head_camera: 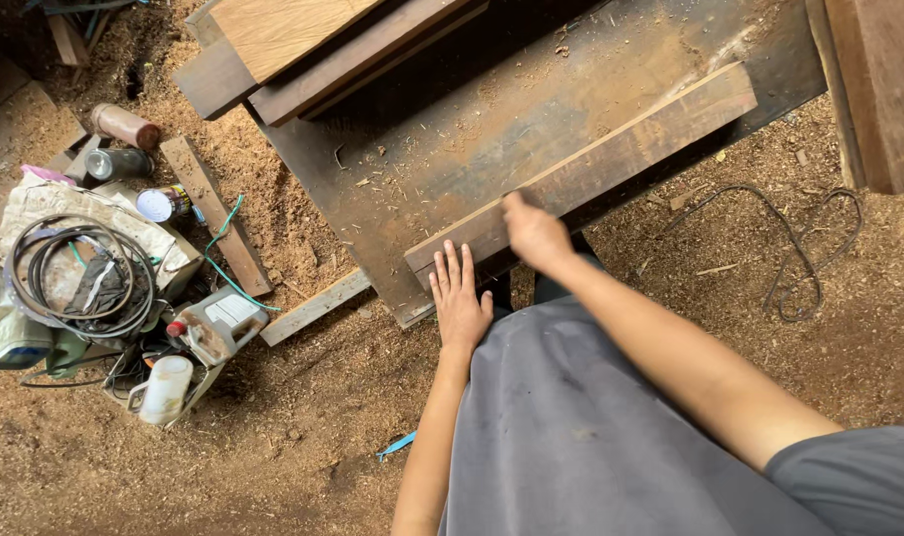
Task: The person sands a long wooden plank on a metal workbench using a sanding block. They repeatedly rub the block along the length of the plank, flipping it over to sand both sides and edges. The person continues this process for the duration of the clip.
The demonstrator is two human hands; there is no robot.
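A long wooden plank point(611, 154) lies diagonally on a dark, sawdust-strewn workbench point(452, 139). My left hand point(460, 298) lies flat with fingers spread against the plank's near end and the bench edge. My right hand point(533, 233) rests on top of the plank a little farther along, fingers curled over its upper edge; it is slightly blurred. My grey shirt fills the lower right of the view.
Lighter boards point(303, 40) are stacked at the bench's far end. On the sawdust floor at left sit coiled cable point(74, 273), cans point(124, 126), a plastic bottle point(164, 389) and scrap wood point(213, 213). A loose dark cord point(799, 258) lies at right.
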